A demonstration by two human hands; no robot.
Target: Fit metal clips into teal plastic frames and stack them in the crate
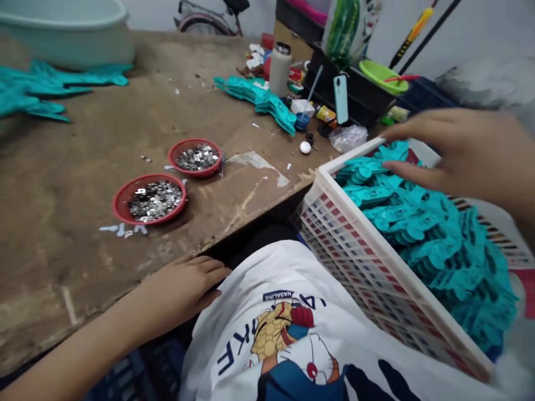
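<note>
Over the far end of the white plastic basket (371, 262) hovers my right hand (460, 147), slightly blurred, thumb and fingers apart with nothing seen between them. Teal plastic pieces (430, 217) fill the basket in stacked rows beneath it. My left hand (188, 287) lies at the table's near edge beside my white shirt, fingers stretched out and holding nothing. Two red plastic baskets of small shiny metal pieces stand on the table: a nearer one (119, 203) and a farther one (172, 153).
On the brown table (100, 133) lie more teal pieces, at left (37, 89) and at the back (259, 100). A pale tub (71, 39) stands back left. A bottle (280, 69), a phone (340, 99) and black bins (359, 94) crowd the back right.
</note>
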